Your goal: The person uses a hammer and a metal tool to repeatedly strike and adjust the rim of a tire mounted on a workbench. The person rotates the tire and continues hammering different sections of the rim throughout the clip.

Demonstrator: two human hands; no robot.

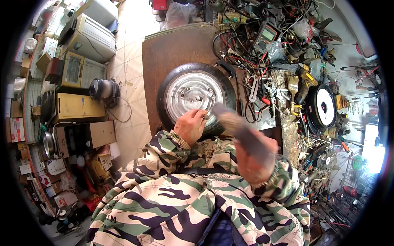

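A round metal wheel hub with a black tyre [167, 104] lies flat on the brown workbench [164, 53] in front of me. My left hand [190, 127] rests at the hub's near rim. Its thumb and fingers are pinched together near the edge, and whatever small thing they may hold is too small to make out. My right hand [255, 162] is closed round a long dark tool [256, 146], which slants up and left toward the wheel. Motion smears the tool, so its kind is unclear; its middle looks tan and its far end dark.
A multimeter [267, 33], tangled cables, pliers [254, 88], a paintbrush [293, 84] and a yellow-black power drill [305, 80] crowd the right side. A second small wheel [325, 105] is there too. Left stand cabinets [78, 110] and a dark rounded machine [104, 89] on the tiled floor.
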